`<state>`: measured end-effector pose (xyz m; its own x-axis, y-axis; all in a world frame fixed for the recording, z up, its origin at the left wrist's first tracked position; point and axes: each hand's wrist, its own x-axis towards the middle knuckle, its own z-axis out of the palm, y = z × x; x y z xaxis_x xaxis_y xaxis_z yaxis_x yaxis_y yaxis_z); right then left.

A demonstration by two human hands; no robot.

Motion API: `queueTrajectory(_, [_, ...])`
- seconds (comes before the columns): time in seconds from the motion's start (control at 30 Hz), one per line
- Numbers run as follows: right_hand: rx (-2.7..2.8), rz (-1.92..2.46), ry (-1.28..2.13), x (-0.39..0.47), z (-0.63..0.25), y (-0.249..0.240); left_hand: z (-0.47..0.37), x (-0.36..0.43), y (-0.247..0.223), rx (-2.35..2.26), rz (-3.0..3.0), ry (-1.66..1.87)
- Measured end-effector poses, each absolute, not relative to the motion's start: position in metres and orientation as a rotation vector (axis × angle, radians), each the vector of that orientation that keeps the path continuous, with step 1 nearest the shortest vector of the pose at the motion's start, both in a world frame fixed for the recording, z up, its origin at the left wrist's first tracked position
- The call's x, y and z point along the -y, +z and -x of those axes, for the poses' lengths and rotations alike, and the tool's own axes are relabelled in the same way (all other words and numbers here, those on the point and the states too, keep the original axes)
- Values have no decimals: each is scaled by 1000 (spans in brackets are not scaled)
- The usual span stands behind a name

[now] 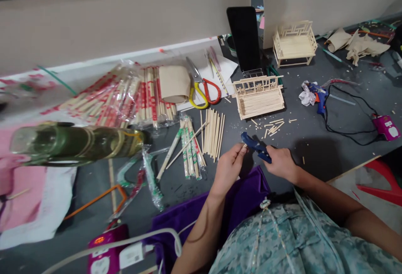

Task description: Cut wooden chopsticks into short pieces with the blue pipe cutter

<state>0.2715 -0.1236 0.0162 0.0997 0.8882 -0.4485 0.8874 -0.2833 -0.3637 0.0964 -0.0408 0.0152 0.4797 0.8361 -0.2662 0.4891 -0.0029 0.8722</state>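
Note:
My right hand [281, 164] is wrapped round the handles of a blue hand cutter [253, 145], its head pointing left. At that head my left hand [228, 168] pinches a small piece of wooden stick [244, 146], most of it hidden by the fingers. Just beyond the cutter lie short cut sticks [275, 127] and crumbs of wood. Behind them stands a small bench model [260, 102] built from sticks, with a patterned back rail. Left of my hands is a row of loose wooden sticks [214, 133].
Wrapped chopsticks [150, 96], scissors [202, 91] and a green glass bottle [72, 144] lie on the left. A phone [244, 37] stands behind the bench, beside a second stick bench [295, 45]. To the right, a glue gun [320, 100] trails a black cable to a purple box [386, 127].

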Motion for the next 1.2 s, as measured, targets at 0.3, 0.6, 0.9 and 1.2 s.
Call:
queueTrajectory(0.3, [1134,1811,1262,130,-288,10,-80,34,16,-1037,-1188,519])
queueTrajectory(0.6, [730,1386,1386,131,-279,-13,-78,32,33,-911,-960,606])
queueTrajectory(0.9, [736,1277,1338,130,-283,-19,-73,27,41,-855,-792,709])
queueTrajectory(1.2, [789,1240,1307,130,-287,-25,-67,-39,4,-1455,-1544,856])
